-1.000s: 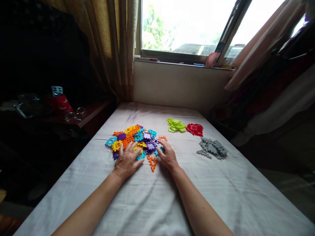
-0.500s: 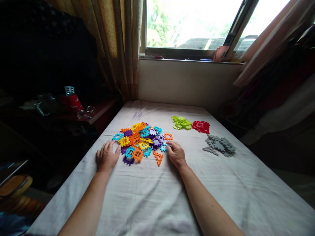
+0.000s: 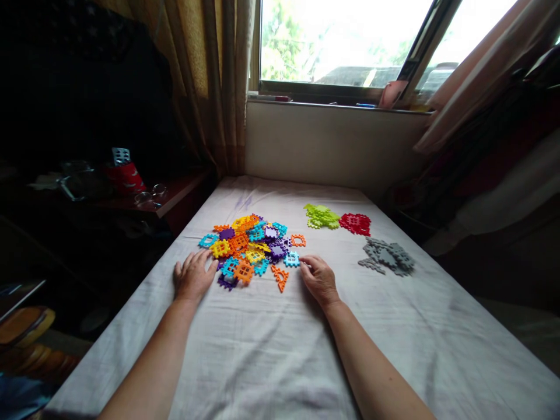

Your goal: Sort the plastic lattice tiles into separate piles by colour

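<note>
Two hands (image 3: pixel 193 277), four piles (image 3: pixel 321 217)

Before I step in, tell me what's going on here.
A person has both hands near a mixed pile of plastic pieces on a white cloth. The left hand lies by the pile's left side; the right hand is at a light blue piece, perhaps touching it. A green pile, red pile and gray pile lie farther right.

Home room, patterned curtain (image 3: pixel 219 87), bright window (image 3: pixel 332 44), hanging clothes (image 3: pixel 472 81), eyeglasses (image 3: pixel 151 195) on side table (image 3: pixel 179 195)
</note>
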The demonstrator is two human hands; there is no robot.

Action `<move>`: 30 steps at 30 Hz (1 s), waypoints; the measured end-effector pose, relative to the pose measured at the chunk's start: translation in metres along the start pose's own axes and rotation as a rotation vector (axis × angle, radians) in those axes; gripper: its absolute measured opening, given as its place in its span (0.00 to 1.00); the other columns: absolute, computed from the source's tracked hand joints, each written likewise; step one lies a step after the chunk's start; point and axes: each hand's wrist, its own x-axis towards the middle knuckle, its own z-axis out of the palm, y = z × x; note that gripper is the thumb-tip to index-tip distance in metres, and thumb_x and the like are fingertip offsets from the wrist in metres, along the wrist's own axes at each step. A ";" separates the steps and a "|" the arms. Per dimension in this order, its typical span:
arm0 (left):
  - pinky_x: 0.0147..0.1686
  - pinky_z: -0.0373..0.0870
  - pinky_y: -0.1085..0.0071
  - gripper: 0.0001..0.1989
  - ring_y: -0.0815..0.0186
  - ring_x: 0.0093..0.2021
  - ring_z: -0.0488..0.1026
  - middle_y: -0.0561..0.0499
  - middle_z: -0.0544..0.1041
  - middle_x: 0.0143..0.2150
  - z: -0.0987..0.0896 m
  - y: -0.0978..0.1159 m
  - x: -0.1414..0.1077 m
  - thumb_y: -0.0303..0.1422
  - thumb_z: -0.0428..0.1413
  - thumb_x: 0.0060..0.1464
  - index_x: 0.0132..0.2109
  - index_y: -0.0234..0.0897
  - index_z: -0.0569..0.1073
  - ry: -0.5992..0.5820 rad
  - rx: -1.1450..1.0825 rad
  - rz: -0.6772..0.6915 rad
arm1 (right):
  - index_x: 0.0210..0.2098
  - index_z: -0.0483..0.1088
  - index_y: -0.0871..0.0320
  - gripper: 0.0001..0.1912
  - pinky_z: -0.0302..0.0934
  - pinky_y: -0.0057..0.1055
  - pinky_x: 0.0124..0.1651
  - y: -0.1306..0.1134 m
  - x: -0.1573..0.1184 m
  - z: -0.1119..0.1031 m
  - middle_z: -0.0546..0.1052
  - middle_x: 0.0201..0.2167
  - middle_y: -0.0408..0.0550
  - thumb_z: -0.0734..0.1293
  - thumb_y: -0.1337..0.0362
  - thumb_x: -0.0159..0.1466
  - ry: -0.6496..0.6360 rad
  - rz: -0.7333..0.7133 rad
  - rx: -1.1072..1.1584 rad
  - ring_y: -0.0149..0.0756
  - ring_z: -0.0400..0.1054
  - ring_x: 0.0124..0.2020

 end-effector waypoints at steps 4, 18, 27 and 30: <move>0.59 0.62 0.47 0.16 0.50 0.59 0.71 0.41 0.76 0.58 0.003 -0.003 0.003 0.40 0.52 0.59 0.50 0.42 0.76 0.150 -0.060 0.110 | 0.37 0.78 0.53 0.12 0.65 0.31 0.41 -0.020 -0.004 -0.001 0.80 0.35 0.47 0.63 0.60 0.64 -0.148 -0.071 -0.149 0.35 0.72 0.34; 0.67 0.48 0.40 0.23 0.48 0.68 0.60 0.46 0.70 0.65 0.003 0.040 -0.020 0.44 0.59 0.55 0.57 0.48 0.73 -0.161 -0.110 0.578 | 0.40 0.76 0.54 0.09 0.59 0.33 0.44 -0.060 -0.009 -0.004 0.76 0.36 0.49 0.70 0.58 0.61 -0.394 -0.222 -0.413 0.40 0.68 0.40; 0.67 0.52 0.46 0.26 0.52 0.63 0.67 0.46 0.76 0.59 0.007 0.032 -0.018 0.43 0.58 0.55 0.60 0.44 0.70 -0.081 -0.137 0.570 | 0.38 0.74 0.53 0.07 0.60 0.30 0.41 -0.042 -0.008 -0.002 0.77 0.34 0.47 0.68 0.64 0.60 -0.320 -0.229 -0.268 0.37 0.70 0.37; 0.67 0.54 0.49 0.24 0.53 0.60 0.70 0.46 0.77 0.57 0.004 0.034 -0.017 0.43 0.57 0.55 0.58 0.44 0.70 -0.015 -0.162 0.580 | 0.39 0.74 0.54 0.08 0.61 0.30 0.42 -0.036 -0.006 -0.005 0.78 0.36 0.47 0.68 0.61 0.60 -0.267 -0.230 -0.219 0.37 0.71 0.37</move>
